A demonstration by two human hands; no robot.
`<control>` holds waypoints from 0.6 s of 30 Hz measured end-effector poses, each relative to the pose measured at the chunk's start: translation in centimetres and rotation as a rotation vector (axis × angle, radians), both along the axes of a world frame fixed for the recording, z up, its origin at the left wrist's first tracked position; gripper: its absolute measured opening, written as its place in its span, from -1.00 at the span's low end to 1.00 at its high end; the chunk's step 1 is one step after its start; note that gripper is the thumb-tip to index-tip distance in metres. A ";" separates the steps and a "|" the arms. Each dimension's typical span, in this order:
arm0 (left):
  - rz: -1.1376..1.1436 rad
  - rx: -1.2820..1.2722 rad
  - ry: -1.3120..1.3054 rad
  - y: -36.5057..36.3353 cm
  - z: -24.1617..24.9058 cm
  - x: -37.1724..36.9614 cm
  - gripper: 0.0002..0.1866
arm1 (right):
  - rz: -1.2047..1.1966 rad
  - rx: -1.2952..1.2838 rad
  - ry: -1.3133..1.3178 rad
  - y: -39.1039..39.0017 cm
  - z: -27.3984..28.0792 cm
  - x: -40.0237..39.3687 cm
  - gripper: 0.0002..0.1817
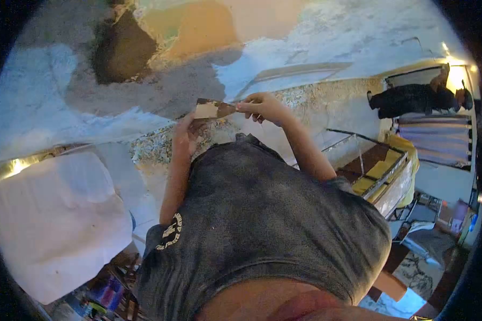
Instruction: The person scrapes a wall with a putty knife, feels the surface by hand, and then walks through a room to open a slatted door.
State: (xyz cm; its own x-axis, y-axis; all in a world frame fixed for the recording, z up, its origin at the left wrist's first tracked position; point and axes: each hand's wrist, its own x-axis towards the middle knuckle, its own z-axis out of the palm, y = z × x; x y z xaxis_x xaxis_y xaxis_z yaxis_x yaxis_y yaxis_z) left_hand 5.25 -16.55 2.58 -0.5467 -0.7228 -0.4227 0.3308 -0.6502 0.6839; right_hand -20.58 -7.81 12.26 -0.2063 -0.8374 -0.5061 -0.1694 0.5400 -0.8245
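Note:
A flat scraper-like tool [206, 110] with a pale patch on its broad end and a brown, narrowing end is held between both hands at top centre. My right hand [265, 108] pinches the narrow end, its other fingers curled. At the lower left edge of the broad end, my left hand [186, 134] grips the tool, with some fingers hidden behind it. Just beyond the hands is a large rough surface [193, 80] with grey, white, orange and dark brown patches.
Pale cloth covers a bulky object [61, 224] at left. A metal frame [359, 155] with yellow cloth [383, 171] stands at right. Farther off, a person in dark clothes [412, 100] appears sideways near a bright lamp [457, 77]. Assorted items lie at lower right and lower left.

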 end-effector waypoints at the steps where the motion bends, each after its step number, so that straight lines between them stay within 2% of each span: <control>1: 0.087 0.116 0.059 -0.2 0.2 0.3 -0.63 | 0.097 0.025 -0.016 -0.2 -0.6 0.3 -0.61; 2: 0.172 0.233 0.118 -0.3 0.3 0.3 -0.60 | 0.192 0.049 -0.030 -0.2 -1.2 0.7 -0.59; 3: 0.150 0.229 0.111 -0.3 0.8 0.2 -0.60 | 0.171 0.044 -0.034 -0.2 -1.5 1.5 -0.59; 5: 0.294 0.206 0.278 -0.6 2.2 -0.4 -0.59 | 0.214 0.030 -0.141 -0.4 -2.2 3.6 -0.56; 6: 0.279 0.201 0.277 -0.8 2.3 -0.7 -0.59 | 0.200 0.023 -0.141 -0.5 -2.7 4.6 -0.56; 8: 0.229 0.000 0.335 -1.0 2.1 -0.9 -0.59 | 0.192 -0.069 -0.363 -1.1 -3.9 6.7 -0.59; 11: 0.161 -0.120 0.291 -0.1 6.0 -3.0 -0.58 | 0.283 -0.165 -0.384 -1.8 -4.5 8.3 -0.64; 15: 0.143 -0.093 0.282 -0.8 5.2 -4.5 -0.56 | 0.241 -0.141 -0.515 -2.0 -5.5 8.5 -0.70; 17: 0.033 -0.051 0.254 -0.8 4.7 -5.4 -0.53 | 0.146 -0.204 -0.576 -1.9 -6.2 8.3 -0.70; 18: 0.059 -0.117 0.108 -0.9 4.5 -6.2 -0.50 | 0.148 -0.197 -0.584 -1.7 -7.1 8.4 -0.70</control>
